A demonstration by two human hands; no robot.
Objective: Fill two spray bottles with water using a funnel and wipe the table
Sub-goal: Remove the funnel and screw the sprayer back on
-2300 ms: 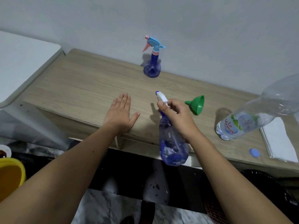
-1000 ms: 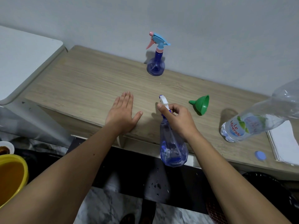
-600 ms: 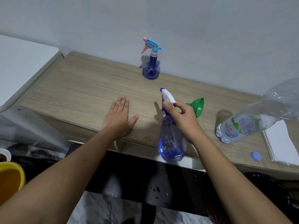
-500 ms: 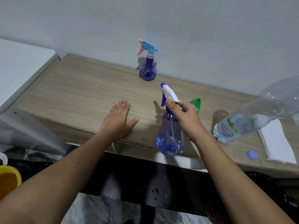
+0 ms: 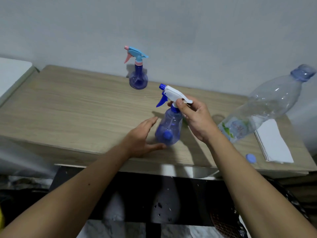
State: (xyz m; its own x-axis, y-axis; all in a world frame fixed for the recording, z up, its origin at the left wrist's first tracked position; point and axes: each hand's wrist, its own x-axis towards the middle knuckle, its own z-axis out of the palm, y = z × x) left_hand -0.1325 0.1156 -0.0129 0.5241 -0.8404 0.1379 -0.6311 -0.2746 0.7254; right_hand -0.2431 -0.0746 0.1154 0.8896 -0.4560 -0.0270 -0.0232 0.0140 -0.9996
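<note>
A blue spray bottle with a white and blue trigger head [image 5: 169, 127] stands near the front edge of the wooden table [image 5: 77, 107]. My right hand [image 5: 195, 117] grips its neck just under the head. My left hand [image 5: 143, 138] is open just left of the bottle's base, thumb near its bottom; contact is unclear. A second blue spray bottle with a light blue and pink head [image 5: 138, 76] stands at the back by the wall. The green funnel is almost wholly hidden behind the held bottle and my right hand.
A large clear water bottle with a label [image 5: 267, 103] stands uncapped-looking at the right, its blue cap [image 5: 250, 158] lying near the front edge. A folded white cloth [image 5: 272, 143] lies at the far right. A white surface [image 5: 12, 73] adjoins the table's left.
My right hand lifted the spray bottle from below the table's edge and brought it onto the table. My left hand left its flat spot and moved right to the bottle's base.
</note>
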